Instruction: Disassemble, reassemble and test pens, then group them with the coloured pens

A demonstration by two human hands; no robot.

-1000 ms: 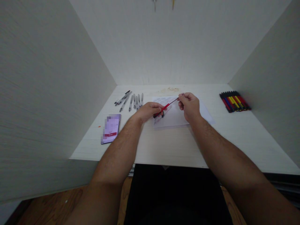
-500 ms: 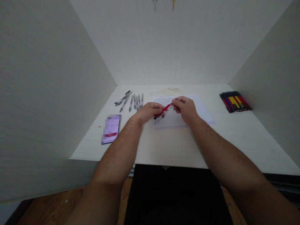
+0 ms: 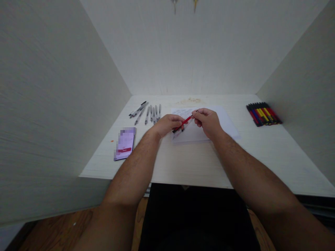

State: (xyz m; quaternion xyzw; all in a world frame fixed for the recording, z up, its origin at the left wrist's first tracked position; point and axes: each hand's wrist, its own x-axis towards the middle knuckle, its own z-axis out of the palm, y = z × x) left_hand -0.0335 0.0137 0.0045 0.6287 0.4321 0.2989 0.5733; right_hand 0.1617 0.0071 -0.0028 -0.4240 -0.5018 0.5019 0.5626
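A red pen [image 3: 186, 120] with black ends slants between my hands, above the white paper [image 3: 204, 134]. My left hand [image 3: 170, 124] is closed around its lower barrel, near the black end. The fingertips of my right hand [image 3: 205, 118] pinch its upper end, where a thin dark part shows; the fingers hide the rest. Under the left fingers a clear, pen-like stick [image 3: 180, 131] with a dark bit can be made out, but I cannot tell whether it is held or lies on the paper. Handwriting covers the upper left of the sheet.
Left of my hands lie several clear pens [image 3: 153, 113] and a second loose group of pens [image 3: 137, 111]. A phone [image 3: 125, 143] with a lit screen rests near the left edge. Several coloured pens [image 3: 263, 114] lie in a row at the right wall. White panels [image 3: 167, 52] enclose the desk.
Both hands keep their grip on the red pen with hardly any movement. The whole view has shifted very slightly.
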